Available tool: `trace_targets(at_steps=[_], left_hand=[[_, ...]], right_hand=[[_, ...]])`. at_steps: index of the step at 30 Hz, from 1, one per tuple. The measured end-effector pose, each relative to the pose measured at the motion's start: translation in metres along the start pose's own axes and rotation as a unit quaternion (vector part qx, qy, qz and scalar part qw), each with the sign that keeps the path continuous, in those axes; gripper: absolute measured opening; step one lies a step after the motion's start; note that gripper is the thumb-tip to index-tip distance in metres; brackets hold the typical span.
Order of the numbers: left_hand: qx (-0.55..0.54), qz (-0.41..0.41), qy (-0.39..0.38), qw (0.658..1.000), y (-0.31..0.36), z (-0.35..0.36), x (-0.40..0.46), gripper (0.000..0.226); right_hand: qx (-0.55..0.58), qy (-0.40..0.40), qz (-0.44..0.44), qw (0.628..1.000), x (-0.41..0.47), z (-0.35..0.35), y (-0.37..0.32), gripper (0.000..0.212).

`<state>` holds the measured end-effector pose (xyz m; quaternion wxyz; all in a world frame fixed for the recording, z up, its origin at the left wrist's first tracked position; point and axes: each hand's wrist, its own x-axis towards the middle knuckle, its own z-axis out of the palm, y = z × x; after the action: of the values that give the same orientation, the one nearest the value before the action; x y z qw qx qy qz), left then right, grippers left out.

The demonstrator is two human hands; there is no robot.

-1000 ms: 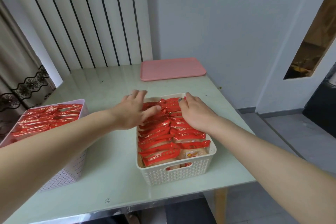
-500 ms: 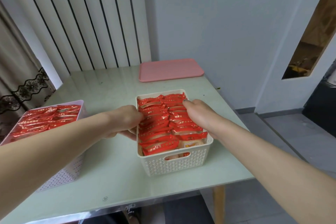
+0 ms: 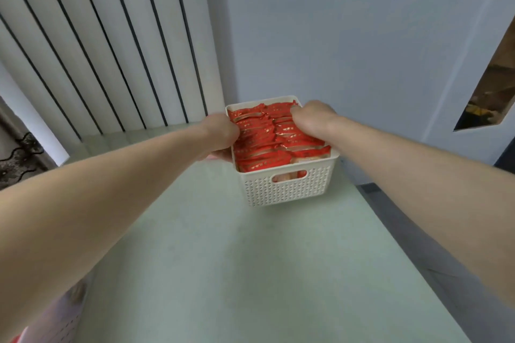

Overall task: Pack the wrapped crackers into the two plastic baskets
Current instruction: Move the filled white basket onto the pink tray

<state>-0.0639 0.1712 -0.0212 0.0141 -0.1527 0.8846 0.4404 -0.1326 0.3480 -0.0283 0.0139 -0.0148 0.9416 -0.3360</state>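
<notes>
Since half second earlier, cream perforated plastic basket (image 3: 287, 186) full of red wrapped crackers (image 3: 267, 136) rose off pale green surface (image 3: 237, 273), far centre. Left hand (image 3: 221, 135) and right hand (image 3: 312, 120) gripped side rims, fingers curled, keeping it level. Second basket (image 3: 60, 323) near left.

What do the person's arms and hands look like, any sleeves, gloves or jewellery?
Both arms are bare as far as the picture shows: no sleeves or gloves in view. The left hand and the right hand show no watch, bracelet or ring on the parts that face the camera. Fingertips are mostly hidden.
</notes>
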Motion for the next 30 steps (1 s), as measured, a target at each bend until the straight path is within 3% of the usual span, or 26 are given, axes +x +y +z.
trace_targets(at_steps=[5,13,26,30], left_hand=[[0.026,0.004,0.055,0.998,0.024,-0.001,0.109,0.026],[-0.004,-0.003,0.049,0.999,0.032,0.030,0.226,0.029],[-0.026,-0.033,-0.008,0.999,0.021,0.069,0.271,0.028],[-0.001,-0.044,-0.023,0.999,0.023,0.059,0.259,0.036]], right_hand=[[0.024,0.055,-0.005,0.998,0.095,0.010,-0.007,0.052],[-0.004,0.077,-0.008,0.997,0.213,0.034,0.006,0.052],[-0.082,0.098,-0.022,0.992,0.253,0.053,0.047,0.056],[-0.137,0.164,-0.037,0.976,0.234,0.057,0.033,0.055]])
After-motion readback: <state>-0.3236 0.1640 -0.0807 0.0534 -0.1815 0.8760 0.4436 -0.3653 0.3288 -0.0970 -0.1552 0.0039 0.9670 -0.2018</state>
